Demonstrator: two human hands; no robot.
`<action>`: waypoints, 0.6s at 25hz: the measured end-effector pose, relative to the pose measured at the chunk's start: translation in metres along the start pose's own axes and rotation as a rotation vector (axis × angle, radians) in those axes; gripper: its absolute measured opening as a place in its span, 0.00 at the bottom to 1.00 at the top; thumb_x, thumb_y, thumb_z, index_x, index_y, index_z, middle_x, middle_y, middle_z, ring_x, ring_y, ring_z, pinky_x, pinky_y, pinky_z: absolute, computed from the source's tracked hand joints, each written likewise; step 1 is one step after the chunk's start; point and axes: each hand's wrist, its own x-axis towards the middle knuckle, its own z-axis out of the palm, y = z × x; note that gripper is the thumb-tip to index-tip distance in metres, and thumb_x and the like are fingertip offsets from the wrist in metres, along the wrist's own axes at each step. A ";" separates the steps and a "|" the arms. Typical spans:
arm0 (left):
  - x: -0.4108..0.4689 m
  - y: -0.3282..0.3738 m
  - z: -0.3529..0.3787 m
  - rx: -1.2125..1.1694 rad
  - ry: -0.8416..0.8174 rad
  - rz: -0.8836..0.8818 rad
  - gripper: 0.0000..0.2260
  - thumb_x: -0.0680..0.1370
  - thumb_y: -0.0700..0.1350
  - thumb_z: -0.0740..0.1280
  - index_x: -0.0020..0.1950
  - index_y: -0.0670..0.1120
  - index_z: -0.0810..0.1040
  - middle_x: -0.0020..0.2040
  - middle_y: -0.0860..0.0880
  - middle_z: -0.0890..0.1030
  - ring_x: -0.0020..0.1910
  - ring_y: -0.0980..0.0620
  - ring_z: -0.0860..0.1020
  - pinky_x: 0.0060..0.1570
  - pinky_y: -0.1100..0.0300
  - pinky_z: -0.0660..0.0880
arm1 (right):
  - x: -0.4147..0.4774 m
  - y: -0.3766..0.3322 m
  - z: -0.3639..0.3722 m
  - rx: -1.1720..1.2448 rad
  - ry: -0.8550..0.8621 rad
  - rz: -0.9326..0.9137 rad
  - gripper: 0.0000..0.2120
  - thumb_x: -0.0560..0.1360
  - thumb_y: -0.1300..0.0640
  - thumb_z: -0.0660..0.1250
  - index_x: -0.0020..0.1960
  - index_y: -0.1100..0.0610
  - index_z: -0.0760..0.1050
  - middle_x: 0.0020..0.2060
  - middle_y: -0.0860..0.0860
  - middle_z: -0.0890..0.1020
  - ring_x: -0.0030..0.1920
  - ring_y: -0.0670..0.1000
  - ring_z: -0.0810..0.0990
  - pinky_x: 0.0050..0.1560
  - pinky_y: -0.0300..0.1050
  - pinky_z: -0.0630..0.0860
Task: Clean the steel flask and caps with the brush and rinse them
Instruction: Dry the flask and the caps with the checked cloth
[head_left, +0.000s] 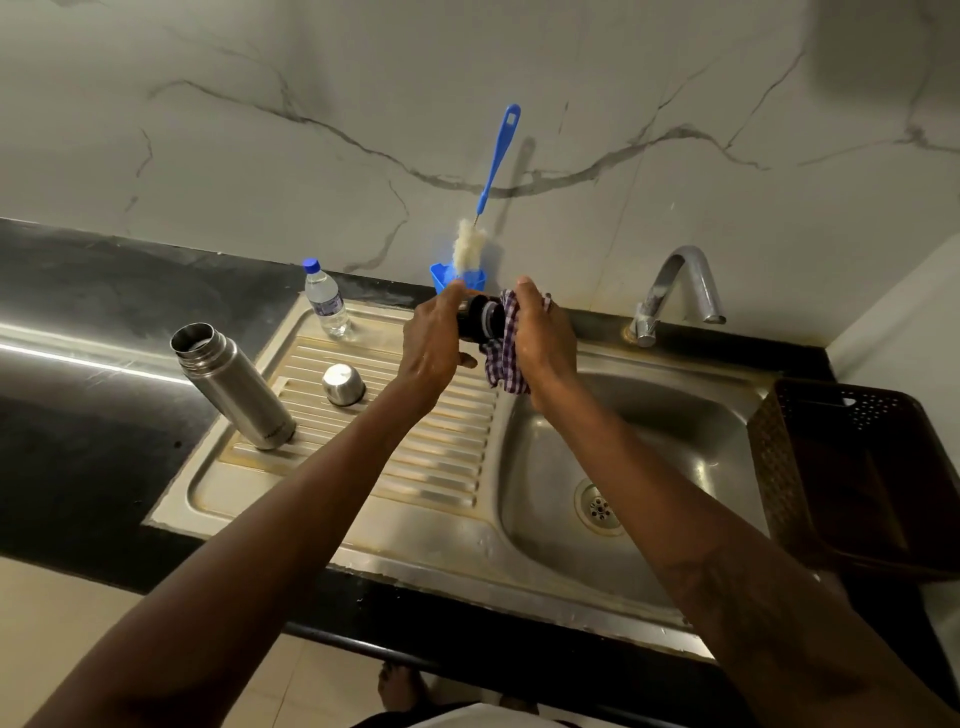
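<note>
Pale veined wall (675, 104) behind a black surface (93, 291) with a steel sink (426, 540) set in it; black cap (475, 322) held in the air above the back of the sink, over where the drainboard (436, 447) meets the basin (649, 447); left grip (434, 343) curled round the cap's left end, thumb on top; right grip (545, 338) bunched round a checked cloth (504, 358), pressing it against the cap's right end; cloth tail hangs below both grips; steel cap (343, 384) upside down on the drainboard, apart from the grips, to their left; flask (234, 384) upright and uncapped at the drainboard's left edge, mouth open, well apart from the held cap; brush (493, 171) stands bristles-down in a blue holder (465, 278) just behind the grips, handle leaning on the wall; clear bottle (326, 299) with a blue lid at the drainboard's back left corner; tap (675, 291) at the back right, spout over the basin, no water seen running; brown perforated basket (852, 467) on the surface right of the basin.
</note>
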 end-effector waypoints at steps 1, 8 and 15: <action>0.000 0.001 0.002 0.133 0.004 -0.011 0.26 0.84 0.63 0.55 0.53 0.44 0.85 0.46 0.44 0.84 0.45 0.49 0.84 0.36 0.56 0.81 | -0.008 0.001 0.001 -0.053 0.047 -0.135 0.22 0.80 0.36 0.59 0.45 0.53 0.78 0.40 0.46 0.84 0.42 0.44 0.82 0.47 0.39 0.79; -0.009 -0.006 0.010 0.353 0.095 0.491 0.24 0.88 0.48 0.55 0.32 0.46 0.73 0.27 0.51 0.74 0.27 0.57 0.73 0.33 0.67 0.68 | -0.014 0.009 0.001 -0.213 0.145 -0.594 0.19 0.84 0.47 0.56 0.37 0.52 0.72 0.31 0.45 0.77 0.34 0.48 0.77 0.39 0.44 0.74; -0.002 -0.002 0.002 -0.564 -0.088 -0.238 0.17 0.78 0.56 0.73 0.51 0.43 0.79 0.41 0.46 0.78 0.36 0.52 0.77 0.37 0.60 0.77 | -0.003 -0.001 0.001 0.383 0.130 0.177 0.17 0.79 0.36 0.62 0.44 0.48 0.76 0.44 0.48 0.83 0.51 0.53 0.84 0.59 0.58 0.81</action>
